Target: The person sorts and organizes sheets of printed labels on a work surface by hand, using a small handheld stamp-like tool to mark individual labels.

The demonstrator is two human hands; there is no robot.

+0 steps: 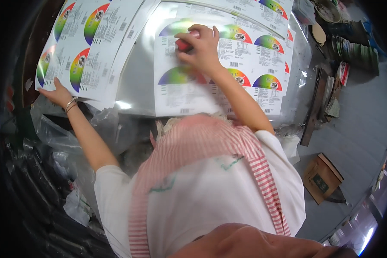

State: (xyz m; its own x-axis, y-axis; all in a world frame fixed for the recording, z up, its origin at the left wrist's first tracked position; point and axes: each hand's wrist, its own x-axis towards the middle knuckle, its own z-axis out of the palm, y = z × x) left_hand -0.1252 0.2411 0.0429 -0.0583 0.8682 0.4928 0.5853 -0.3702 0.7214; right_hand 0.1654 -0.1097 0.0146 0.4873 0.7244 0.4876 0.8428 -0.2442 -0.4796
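My right hand (201,48) is closed around a small red object (184,44), too covered by my fingers to name exactly. It is over a white printed sheet (171,100) bearing rainbow half-circles, barcodes and small writing. That sheet lies on a shiny grey work surface (133,75) before me. Off to the left, my left hand (56,93), with a bracelet at the wrist, grips the near edge of another printed sheet (59,69) of the same pattern. Its thumb lies on top of the paper. More sheets lie beneath that one.
Farther back lies another printed sheet (245,9). To the right are a dark flat bar (311,111), a row of thin stacked pieces (354,53), a red-and-white box (342,73) and a brown paper bag (322,179). Clear plastic wrap (56,129) hangs below my left hand.
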